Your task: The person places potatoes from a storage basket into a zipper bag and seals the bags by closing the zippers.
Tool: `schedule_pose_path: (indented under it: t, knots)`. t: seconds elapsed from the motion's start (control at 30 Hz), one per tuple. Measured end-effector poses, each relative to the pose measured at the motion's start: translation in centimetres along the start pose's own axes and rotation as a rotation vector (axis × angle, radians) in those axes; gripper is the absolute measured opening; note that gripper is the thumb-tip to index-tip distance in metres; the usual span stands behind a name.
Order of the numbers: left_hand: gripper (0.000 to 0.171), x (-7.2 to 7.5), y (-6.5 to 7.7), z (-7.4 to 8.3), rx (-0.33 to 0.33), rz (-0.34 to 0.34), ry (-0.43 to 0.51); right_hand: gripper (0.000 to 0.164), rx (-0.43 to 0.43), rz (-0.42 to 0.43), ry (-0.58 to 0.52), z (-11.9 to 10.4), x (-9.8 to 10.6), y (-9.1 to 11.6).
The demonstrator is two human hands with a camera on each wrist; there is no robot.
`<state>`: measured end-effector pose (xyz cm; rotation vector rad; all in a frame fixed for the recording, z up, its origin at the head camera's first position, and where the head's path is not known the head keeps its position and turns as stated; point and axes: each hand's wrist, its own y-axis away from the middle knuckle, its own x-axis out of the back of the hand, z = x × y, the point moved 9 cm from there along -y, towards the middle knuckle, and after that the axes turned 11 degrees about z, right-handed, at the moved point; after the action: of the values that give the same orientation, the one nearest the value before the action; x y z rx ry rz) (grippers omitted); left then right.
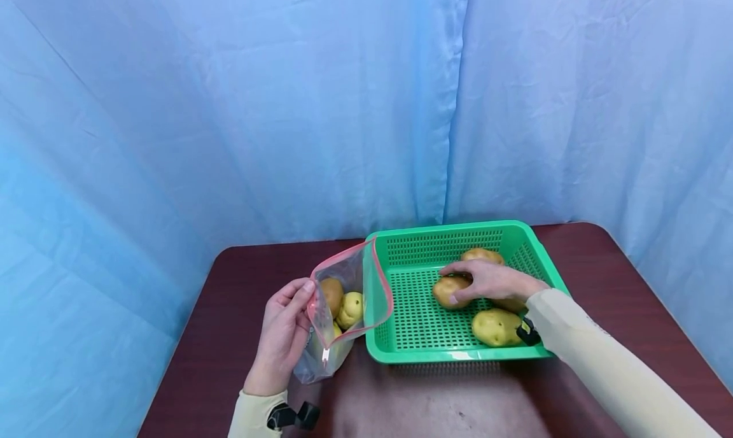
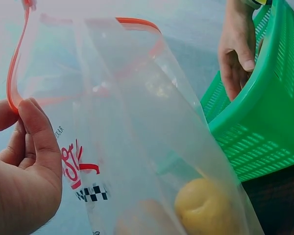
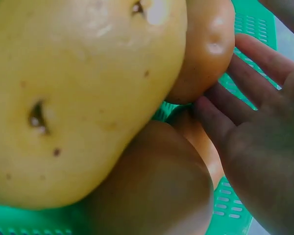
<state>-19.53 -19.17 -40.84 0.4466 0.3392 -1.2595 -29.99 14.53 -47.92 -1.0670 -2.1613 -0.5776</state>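
Observation:
My left hand (image 1: 286,320) pinches the red-edged rim of a clear zip bag (image 1: 375,298) between thumb and fingers. The bag's mouth gapes, and several potatoes (image 1: 351,309) lie inside it. In the left wrist view, printed lettering shows on the bag's side (image 2: 93,193). My right hand (image 1: 487,282) is down in a green basket (image 1: 458,356), spread over a brown potato (image 1: 446,291), with thumb and fingers to either side. The right wrist view shows its fingertips right at the edge of this brown potato (image 3: 208,54), fingers fairly straight. A yellow potato (image 1: 495,326) sits nearer me.
Another potato (image 1: 483,254) lies at the basket's back, and one more is partly hidden under my right wrist. The bag stands against the basket's left side on a dark red-brown table (image 1: 212,355). Blue curtains (image 1: 343,107) hang behind the table.

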Motion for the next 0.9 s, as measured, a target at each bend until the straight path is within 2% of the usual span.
schedule_pose_path:
  t: [0.27, 0.5, 0.6, 0.8, 0.9]
  knots:
    - [0.022, 0.1, 0.2, 0.2, -0.013, 0.000, 0.000, 0.076, 0.052, -0.018, 0.043, -0.3, -0.5, -0.3]
    - [0.020, 0.3, 0.2, 0.1, -0.016, -0.004, 0.001, 0.077, -0.005, -0.037, 0.045, 0.3, -1.2, -0.3]
    - [0.021, 0.3, 0.3, 0.0, -0.015, -0.006, 0.001, 0.074, 0.005, -0.025, 0.072, 0.2, -1.2, -0.3]
    - [0.018, -0.1, 0.1, -0.2, -0.015, -0.009, -0.011, 0.072, 0.000, 0.018, 0.113, 0.1, 0.0, -0.2]
    - [0.018, -0.5, -0.2, -0.1, -0.022, -0.013, -0.017, 0.072, 0.025, 0.044, 0.122, -0.5, 0.8, -0.3]
